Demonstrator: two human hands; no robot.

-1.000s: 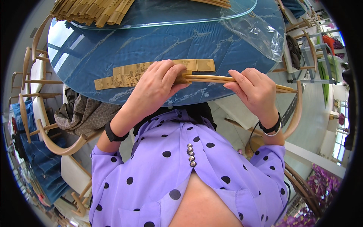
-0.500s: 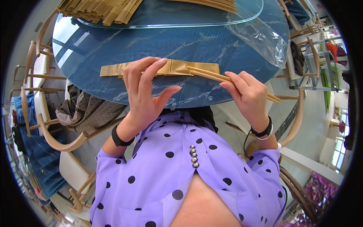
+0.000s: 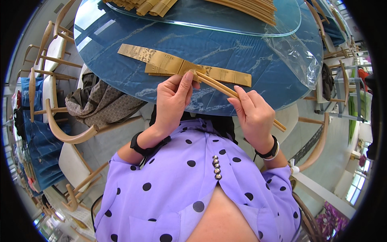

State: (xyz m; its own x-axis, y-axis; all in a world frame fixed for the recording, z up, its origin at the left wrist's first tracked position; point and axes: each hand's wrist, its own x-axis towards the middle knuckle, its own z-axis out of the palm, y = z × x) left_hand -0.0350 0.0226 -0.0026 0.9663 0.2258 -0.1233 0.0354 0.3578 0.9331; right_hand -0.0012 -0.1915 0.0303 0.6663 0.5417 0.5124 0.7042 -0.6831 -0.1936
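My right hand is closed around a pair of pale wooden chopsticks, held slanting, with their tips up and to the left. At those tips, my left hand pinches the end of a gold paper sleeve between thumb and fingers. This sleeve stretches to the far left, its outer end tilted off the others. Beneath it, more flat gold paper sleeves lie on the table. Whether the tips have gone inside the sleeve's end is hidden by my left fingers.
A glass turntable on the blue marbled table bears a pile of gold-wrapped chopsticks and several loose chopsticks. Clear plastic wrapping lies at right. A patterned brown cloth or bag rests on a chair at left.
My left hand has come down from an open pose to pinch a sleeve's end at the chopstick tips. That sleeve is now angled and partly raised. The view has shifted slightly.
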